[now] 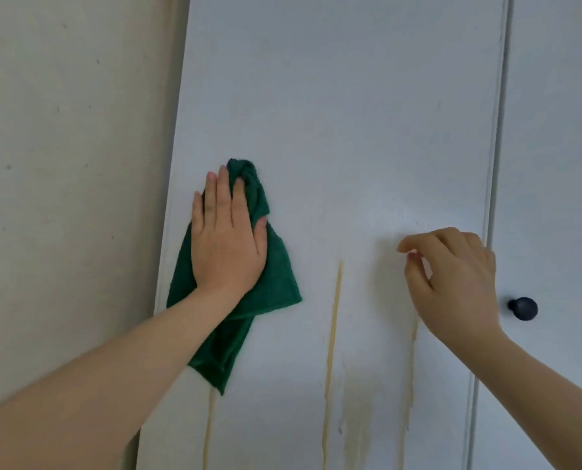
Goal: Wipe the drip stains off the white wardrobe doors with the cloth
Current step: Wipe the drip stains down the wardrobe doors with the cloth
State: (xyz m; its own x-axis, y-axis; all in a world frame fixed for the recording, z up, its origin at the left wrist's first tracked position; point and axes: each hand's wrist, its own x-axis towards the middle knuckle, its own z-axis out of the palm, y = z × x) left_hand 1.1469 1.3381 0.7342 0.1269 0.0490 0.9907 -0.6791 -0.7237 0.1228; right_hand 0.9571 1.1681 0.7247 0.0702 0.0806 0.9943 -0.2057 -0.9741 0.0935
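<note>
1. Cloth (277,273), green, lies against the white wardrobe door (350,113), near its left edge.
2. Left hand (227,245) presses it flat, fingers straight.
3. Right hand (452,283) hovers loosely curled, holding nothing.
4. Yellow drip stains (333,317) run down between the hands.

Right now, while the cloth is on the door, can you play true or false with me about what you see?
1. The left hand presses the dark green cloth against the white wardrobe door. True.
2. The right hand holds the cloth too. False: it holds nothing.
3. Yellowish drip stains show on the door. True.
4. The round knob is white. False: it is dark, on the neighbouring door.
</note>
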